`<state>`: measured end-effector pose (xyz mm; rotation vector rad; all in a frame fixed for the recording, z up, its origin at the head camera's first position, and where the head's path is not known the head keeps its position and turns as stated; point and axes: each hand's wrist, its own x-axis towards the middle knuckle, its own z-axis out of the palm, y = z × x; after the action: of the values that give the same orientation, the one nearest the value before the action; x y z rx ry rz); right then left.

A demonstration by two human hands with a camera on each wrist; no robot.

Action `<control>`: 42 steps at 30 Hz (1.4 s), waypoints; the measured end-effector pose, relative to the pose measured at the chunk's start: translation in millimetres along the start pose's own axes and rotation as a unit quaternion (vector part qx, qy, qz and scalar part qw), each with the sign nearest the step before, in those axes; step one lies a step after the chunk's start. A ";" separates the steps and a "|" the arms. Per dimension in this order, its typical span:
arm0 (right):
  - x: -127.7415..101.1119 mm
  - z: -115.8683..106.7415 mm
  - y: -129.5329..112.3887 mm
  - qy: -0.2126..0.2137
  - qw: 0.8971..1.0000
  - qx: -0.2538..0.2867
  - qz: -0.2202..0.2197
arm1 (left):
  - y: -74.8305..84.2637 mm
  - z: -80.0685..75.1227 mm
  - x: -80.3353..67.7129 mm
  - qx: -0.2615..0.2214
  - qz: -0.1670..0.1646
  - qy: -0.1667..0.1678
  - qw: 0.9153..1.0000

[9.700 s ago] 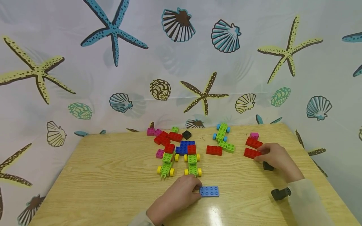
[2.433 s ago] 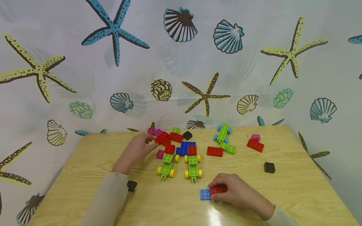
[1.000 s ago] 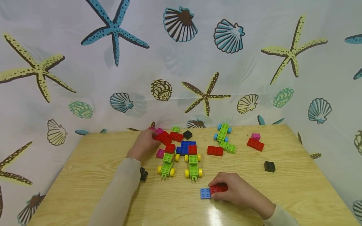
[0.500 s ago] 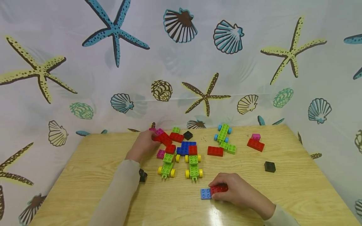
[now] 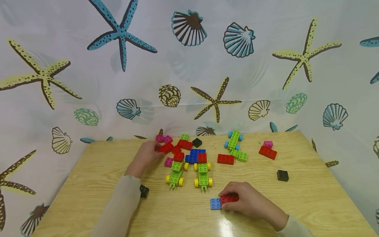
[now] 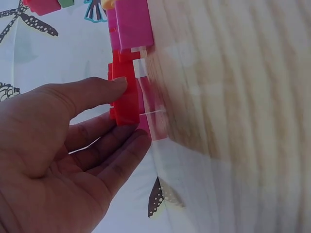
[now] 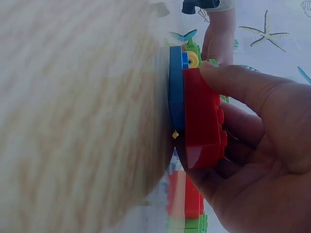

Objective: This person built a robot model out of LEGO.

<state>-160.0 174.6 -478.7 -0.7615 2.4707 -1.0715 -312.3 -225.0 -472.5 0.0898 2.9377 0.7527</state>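
Note:
My left hand [image 5: 145,154] pinches a red toy brick [image 5: 165,148] at the left of the brick pile. The left wrist view shows the thumb on one side of that red brick [image 6: 126,99], fingers behind it. At the front middle my right hand [image 5: 244,199] grips another red brick [image 5: 229,198], which sits over one half of a flat light-blue brick [image 5: 215,203]. In the right wrist view, thumb and fingers hold that red brick [image 7: 201,116] against the blue one [image 7: 176,87].
Two green cars with yellow wheels [image 5: 203,177] stand between the hands. Behind are a blue brick [image 5: 196,154], a red brick [image 5: 225,159] and a blue-wheeled green car [image 5: 233,140]. A black brick [image 5: 282,175] lies at right, a pink one [image 5: 168,162] near the left hand.
Since the earliest frame, a red brick went from the right side onto the light-blue brick, and my left hand moved to the pile. Just now it draws a red brick slightly left, off another.

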 end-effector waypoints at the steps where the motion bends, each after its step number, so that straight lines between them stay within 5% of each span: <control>1: -0.1 0.2 0.3 -0.001 1.000 0.001 0.000 | -0.9 0.4 -2.3 -0.002 0.000 0.001 1.000; 16: 0.2 1.8 1.4 -0.004 1.000 0.003 0.010 | -11.9 -4.0 -49.5 0.004 0.061 0.030 0.998; 25: 0.7 1.7 2.0 -0.006 1.000 0.004 0.016 | -11.9 -14.5 -89.8 0.017 0.069 0.058 0.996; 34: -2.1 -2.2 -0.4 -0.002 1.000 0.003 0.017 | 29.5 -24.8 -134.8 -0.010 0.130 0.081 0.988; 42: -1.6 -1.1 -0.8 -0.005 1.000 0.008 0.022 | 87.1 21.2 -148.2 -0.053 0.188 -0.044 0.980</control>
<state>-159.0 175.8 -477.2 -0.7019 2.4569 -1.0680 -160.0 -151.1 -435.7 0.6647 2.8212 0.9214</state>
